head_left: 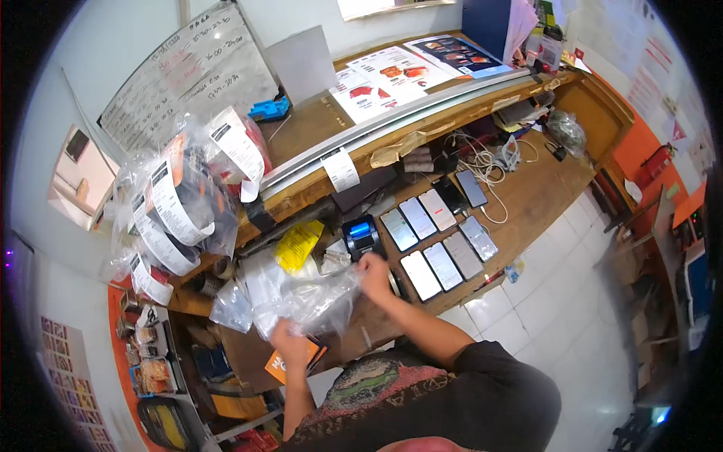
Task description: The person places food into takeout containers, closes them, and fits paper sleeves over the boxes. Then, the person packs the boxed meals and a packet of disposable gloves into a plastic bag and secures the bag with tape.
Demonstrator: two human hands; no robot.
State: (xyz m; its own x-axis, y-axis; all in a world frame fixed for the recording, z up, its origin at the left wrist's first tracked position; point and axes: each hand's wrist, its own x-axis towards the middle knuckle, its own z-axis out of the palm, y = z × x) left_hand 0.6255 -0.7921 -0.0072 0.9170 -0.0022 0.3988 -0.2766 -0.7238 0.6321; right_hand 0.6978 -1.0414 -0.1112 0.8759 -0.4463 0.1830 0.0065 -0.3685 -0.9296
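Observation:
A clear plastic bag (320, 301) is stretched between my two hands over the wooden counter. My left hand (292, 343) is closed on its near edge, right by an orange card or box (280, 368) with white letters. With bent fingers, my right hand (373, 275) grips the bag's far right side. Just beyond that hand stands a black device with a lit blue part (361, 235). A yellow plastic packet (299, 246) and more clear plastic (233, 307) lie beside the bag.
Several phones (422, 275) lie in two rows to the right, with white cables (482, 162) behind them. The raised shelf (301, 135) holds printed menus (392, 79) and bagged packages with receipts (169, 200). A slip of paper (340, 169) hangs from its edge.

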